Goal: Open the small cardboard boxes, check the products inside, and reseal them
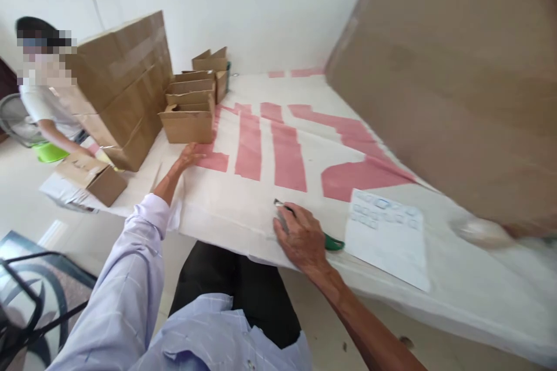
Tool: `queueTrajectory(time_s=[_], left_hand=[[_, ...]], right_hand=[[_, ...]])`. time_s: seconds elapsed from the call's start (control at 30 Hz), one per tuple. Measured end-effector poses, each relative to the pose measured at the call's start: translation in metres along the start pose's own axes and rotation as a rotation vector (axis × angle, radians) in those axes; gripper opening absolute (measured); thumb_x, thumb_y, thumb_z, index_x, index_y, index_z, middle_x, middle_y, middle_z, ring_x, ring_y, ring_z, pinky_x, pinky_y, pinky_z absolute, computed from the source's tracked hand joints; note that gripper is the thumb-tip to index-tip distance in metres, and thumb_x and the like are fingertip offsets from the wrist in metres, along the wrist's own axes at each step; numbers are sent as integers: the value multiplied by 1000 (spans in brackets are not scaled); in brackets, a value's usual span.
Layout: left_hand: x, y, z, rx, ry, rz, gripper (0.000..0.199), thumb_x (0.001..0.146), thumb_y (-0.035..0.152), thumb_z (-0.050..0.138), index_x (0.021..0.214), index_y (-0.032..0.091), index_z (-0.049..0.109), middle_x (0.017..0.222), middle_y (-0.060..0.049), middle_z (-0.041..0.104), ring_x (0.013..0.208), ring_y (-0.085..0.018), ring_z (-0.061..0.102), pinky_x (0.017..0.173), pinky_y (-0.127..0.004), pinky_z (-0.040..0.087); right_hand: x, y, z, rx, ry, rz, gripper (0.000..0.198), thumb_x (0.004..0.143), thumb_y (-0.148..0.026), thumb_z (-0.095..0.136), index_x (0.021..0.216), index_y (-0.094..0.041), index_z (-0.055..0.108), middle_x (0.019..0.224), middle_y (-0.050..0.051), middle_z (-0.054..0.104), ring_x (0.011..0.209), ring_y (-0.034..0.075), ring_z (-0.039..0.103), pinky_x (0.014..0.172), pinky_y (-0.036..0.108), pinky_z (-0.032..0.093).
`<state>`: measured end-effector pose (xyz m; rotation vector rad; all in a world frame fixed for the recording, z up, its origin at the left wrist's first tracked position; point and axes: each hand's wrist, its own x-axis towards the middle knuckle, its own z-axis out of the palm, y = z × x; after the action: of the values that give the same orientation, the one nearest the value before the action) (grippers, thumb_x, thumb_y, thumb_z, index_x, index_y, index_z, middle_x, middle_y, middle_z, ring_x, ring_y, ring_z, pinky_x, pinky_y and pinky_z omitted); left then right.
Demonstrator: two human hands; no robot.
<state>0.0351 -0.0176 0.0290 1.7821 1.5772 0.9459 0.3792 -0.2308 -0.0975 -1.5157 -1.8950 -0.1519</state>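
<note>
My left hand (190, 155) lies on the tabletop with its fingers stretched out, just in front of a small open cardboard box (188, 127). It seems to hold nothing. Nearer the front edge, my right hand (301, 235) is curled over a green-handled hand tool (335, 242). The tool's dark, narrow tip shows past the fingers, and its middle is hidden under the palm, so its exact kind does not show. To the right of that hand lies a white sheet of paper (387, 243) with rows of small blue-outlined marks.
A white covering with red patches (289, 156) spreads over the table. More open small boxes (211, 61) stand behind. Large cartons rise at left (126, 81) and right (456, 81). A co-worker (52, 104) reaches toward another box (93, 177). A black metal frame (26, 290) stands lower left.
</note>
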Motion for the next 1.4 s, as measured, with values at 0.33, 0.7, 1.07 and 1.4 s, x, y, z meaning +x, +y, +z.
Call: queueTrajectory(time_s=[0.33,0.7,1.07,1.4], left_hand=[[-159,-5,-57,245,156,43,58,92,30,84,147,19,67,153,-18,65,138,-36,65,117,-52,58],[-282,-40,-108,433,337,-34,44,95,31,74,139,23,72,145,-16,73,140,-39,64,123,-59,52],[-325,-59,-41,666,141,-62,47,110,44,60,156,35,66,176,-11,54,169,-40,41,130,-67,40],[-327,-69,-88,632,137,-50,39,103,35,69,142,29,73,159,-14,69,149,-36,64,119,-55,56]], right_hand=[[-5,6,5,-64,46,-76,33,106,-31,53,124,-16,75,131,21,75,119,36,68,98,48,55],[1,0,1,-70,-28,-2,34,101,-28,56,124,-15,78,130,21,73,115,37,65,95,50,54],[1,-2,-3,-80,-74,32,37,100,-26,55,127,-13,77,131,21,72,116,35,64,96,48,53],[-1,0,0,-77,-20,-9,32,100,-26,57,122,-16,76,127,19,74,111,34,66,91,46,52]])
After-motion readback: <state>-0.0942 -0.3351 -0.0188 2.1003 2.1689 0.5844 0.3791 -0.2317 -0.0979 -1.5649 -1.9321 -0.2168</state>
